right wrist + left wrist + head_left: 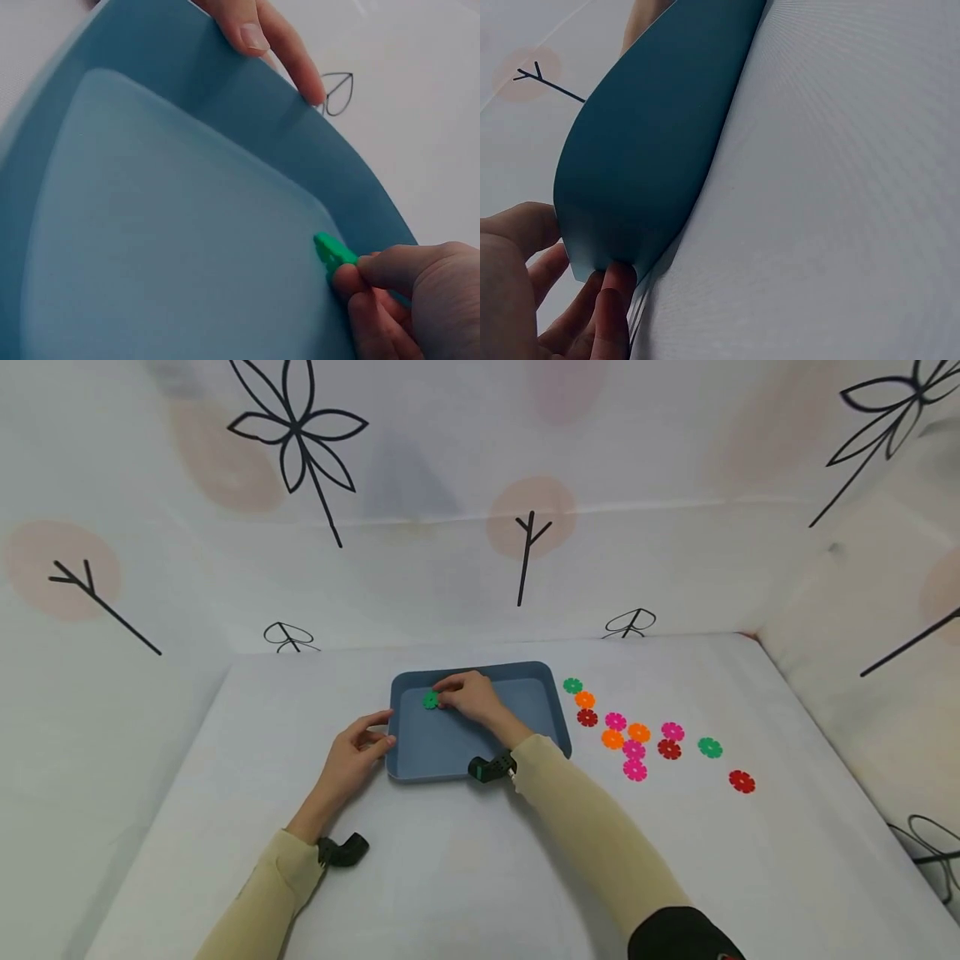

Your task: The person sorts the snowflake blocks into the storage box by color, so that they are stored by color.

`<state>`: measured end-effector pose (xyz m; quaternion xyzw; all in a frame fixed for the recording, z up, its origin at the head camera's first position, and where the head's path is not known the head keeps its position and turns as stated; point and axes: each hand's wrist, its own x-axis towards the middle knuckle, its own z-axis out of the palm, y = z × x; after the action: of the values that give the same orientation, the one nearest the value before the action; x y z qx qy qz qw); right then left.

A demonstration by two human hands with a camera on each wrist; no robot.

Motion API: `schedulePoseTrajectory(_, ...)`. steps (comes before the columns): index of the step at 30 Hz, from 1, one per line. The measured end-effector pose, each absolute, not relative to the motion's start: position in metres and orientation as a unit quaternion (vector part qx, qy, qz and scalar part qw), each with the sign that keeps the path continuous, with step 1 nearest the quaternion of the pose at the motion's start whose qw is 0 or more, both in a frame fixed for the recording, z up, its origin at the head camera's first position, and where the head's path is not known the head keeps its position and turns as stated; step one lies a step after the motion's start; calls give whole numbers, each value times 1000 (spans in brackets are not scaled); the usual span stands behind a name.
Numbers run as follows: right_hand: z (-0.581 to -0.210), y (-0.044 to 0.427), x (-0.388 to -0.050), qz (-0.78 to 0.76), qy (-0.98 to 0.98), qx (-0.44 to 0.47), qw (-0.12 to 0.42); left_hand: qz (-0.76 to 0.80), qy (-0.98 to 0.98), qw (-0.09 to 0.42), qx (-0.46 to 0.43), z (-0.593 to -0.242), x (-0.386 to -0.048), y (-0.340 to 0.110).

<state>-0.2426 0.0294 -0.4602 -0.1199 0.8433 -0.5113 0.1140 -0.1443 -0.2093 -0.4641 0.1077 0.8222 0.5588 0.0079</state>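
Over the far left part of a blue-grey rectangular tray, my right hand pinches a green notched plastic building disc between thumb and fingertips. In the right wrist view the same green disc is seen tilted, nearly edge-on, close to the tray's wall. My left hand touches the tray's left side, its fingertips at the rim. In the left wrist view, the left fingers rest against the outside of the tray wall.
Right of the tray, loose notched discs lie scattered on the white cloth: several pink, several red, several orange and two green. White printed cloth walls stand at the back and sides.
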Motion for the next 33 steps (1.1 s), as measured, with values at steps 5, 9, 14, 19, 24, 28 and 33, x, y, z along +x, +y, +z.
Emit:
schedulePoseTrajectory(5, -460, 30, -242, -517, 839, -121, 117, 560, 821, -4, 109, -482, -150, -214)
schedulePoseTrajectory(9, -458, 30, -241, -525, 833, -122, 121, 562, 820, -6, 111, -482, -150, -215)
schedulePoseTrajectory(14, -459, 30, -242, -529, 832, -122, 115, 559, 822, -2, 109, -480, -150, -215)
schedulePoseTrajectory(19, -461, 31, -244, -537, 827, -120, 113, 557, 824, 3, 104, -479, -149, -215)
schedulePoseTrajectory(24, -455, 32, -244, -535, 828, -122, 114, 558, 823, 8, 108, -461, -143, -209)
schedulePoseTrajectory(28, -449, 35, -246, -521, 836, -132, 107, 560, 820, 4, 115, -456, -140, -206)
schedulePoseTrajectory(33, -441, 43, -250, -507, 843, -149, 102, 559, 822, -5, 108, -475, -147, -213)
